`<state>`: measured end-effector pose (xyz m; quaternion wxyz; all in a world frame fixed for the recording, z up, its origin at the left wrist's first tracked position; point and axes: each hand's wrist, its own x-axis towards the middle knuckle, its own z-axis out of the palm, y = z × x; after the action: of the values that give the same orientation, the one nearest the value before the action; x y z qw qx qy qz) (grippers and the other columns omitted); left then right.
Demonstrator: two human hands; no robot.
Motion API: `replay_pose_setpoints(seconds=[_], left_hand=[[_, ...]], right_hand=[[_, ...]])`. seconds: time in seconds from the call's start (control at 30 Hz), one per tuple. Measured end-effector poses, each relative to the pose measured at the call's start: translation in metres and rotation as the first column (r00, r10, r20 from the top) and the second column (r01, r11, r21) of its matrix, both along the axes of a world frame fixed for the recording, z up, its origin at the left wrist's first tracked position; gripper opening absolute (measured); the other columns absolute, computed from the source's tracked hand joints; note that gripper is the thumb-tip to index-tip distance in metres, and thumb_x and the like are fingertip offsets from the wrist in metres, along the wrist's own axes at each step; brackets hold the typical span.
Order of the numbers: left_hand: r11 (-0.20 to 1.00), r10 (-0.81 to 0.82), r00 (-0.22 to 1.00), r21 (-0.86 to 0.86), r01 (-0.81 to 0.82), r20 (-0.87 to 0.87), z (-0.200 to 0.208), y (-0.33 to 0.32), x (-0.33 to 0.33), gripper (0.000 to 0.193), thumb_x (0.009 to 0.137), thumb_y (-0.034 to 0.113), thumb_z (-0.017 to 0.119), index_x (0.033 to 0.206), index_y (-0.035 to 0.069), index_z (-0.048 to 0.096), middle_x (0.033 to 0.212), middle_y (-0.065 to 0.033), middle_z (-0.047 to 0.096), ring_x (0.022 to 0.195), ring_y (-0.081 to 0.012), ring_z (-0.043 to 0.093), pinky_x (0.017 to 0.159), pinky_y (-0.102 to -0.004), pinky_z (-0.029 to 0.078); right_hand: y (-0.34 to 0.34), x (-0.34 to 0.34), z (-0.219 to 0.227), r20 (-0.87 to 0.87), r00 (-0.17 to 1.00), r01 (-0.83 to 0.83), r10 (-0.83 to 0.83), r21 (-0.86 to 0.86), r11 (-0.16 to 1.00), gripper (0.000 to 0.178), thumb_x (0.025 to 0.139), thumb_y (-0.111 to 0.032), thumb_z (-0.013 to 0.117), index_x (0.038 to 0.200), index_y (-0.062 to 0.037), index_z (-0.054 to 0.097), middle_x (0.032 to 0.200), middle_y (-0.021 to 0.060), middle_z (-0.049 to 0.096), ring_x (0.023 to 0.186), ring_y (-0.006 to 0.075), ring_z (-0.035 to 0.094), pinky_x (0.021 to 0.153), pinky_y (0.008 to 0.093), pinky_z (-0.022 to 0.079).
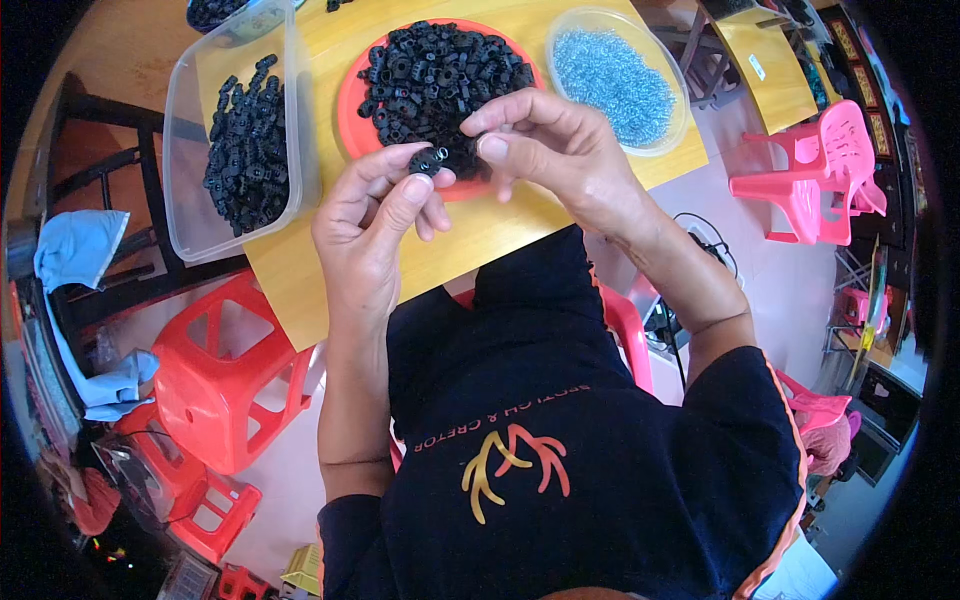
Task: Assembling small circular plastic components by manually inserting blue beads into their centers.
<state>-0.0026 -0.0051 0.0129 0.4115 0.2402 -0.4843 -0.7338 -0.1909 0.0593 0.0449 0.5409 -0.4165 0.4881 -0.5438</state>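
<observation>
Between the thumb and fingertips of my left hand (375,210) is a small black plastic part (430,161) with a shiny metal ring on it. My right hand (550,145) is just right of that part, apart from it, with thumb and index fingertip drawn close together; whatever they may pinch is too small to make out. Beneath both hands lies a heap of similar black plastic parts (430,75) on a round red tray (350,118). To the right, a round clear tub (682,115) holds many small, shiny, bluish metal coils (615,88).
A clear rectangular bin (180,215) with more black parts (245,160) stands left on the yellow table (290,290). A red stool (215,370) is below the table's left corner. Pink chairs (810,180) stand at the right.
</observation>
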Motion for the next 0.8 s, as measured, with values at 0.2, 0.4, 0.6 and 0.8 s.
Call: replay_pose_setpoints(seconds=[0.2, 0.4, 0.6, 0.8], left_hand=[[0.991, -0.075, 0.99, 0.098, 0.087, -0.119, -0.001, 0.001, 0.001, 0.023, 0.092, 0.006, 0.058, 0.114, -0.001, 0.059, 0.094, -0.0162, 0.068, 0.066, -0.014, 0.061, 0.057, -0.0228, 0.045], [0.98, -0.102, 0.975, 0.148, 0.133, -0.2, -0.002, 0.002, 0.0, 0.022, 0.092, 0.006, 0.058, 0.112, -0.001, 0.059, 0.095, -0.0162, 0.068, 0.068, -0.0141, 0.061, 0.058, -0.0226, 0.045], [0.991, -0.072, 0.987, 0.101, 0.088, -0.144, -0.002, -0.001, 0.002, 0.021, 0.091, 0.005, 0.06, 0.111, -0.001, 0.059, 0.094, -0.0148, 0.068, 0.068, -0.0123, 0.06, 0.058, -0.0222, 0.045], [0.994, -0.067, 0.993, 0.075, 0.075, -0.099, -0.004, 0.0, 0.001, 0.021, 0.091, 0.006, 0.061, 0.11, -0.001, 0.059, 0.093, -0.0128, 0.068, 0.068, -0.01, 0.058, 0.059, -0.0218, 0.045]], right_hand=[[-0.006, 0.005, 0.004, -0.02, 0.999, 0.029, -0.031, -0.067, 0.997, 0.021, 0.091, -0.017, 0.064, 0.106, -0.0017, 0.065, 0.077, 0.0003, 0.062, 0.064, 0.0052, 0.059, 0.061, 0.0189, 0.048], [-0.008, 0.008, 0.007, 0.084, 0.996, 0.037, -0.036, -0.008, 0.999, 0.021, 0.091, -0.018, 0.064, 0.105, -0.002, 0.064, 0.076, 0.0002, 0.062, 0.063, 0.0057, 0.059, 0.06, 0.0194, 0.048], [-0.007, 0.004, 0.008, 0.197, 0.98, -0.019, 0.003, 0.082, 0.996, 0.022, 0.092, -0.018, 0.063, 0.106, -0.0009, 0.064, 0.074, 0.0011, 0.06, 0.065, 0.0072, 0.059, 0.062, 0.0206, 0.05], [-0.005, 0.013, 0.013, 0.101, 0.995, -0.016, 0.015, 0.01, 1.0, 0.025, 0.092, -0.015, 0.063, 0.111, 0.0008, 0.063, 0.082, 0.0051, 0.065, 0.07, 0.0078, 0.059, 0.064, 0.0216, 0.051]])
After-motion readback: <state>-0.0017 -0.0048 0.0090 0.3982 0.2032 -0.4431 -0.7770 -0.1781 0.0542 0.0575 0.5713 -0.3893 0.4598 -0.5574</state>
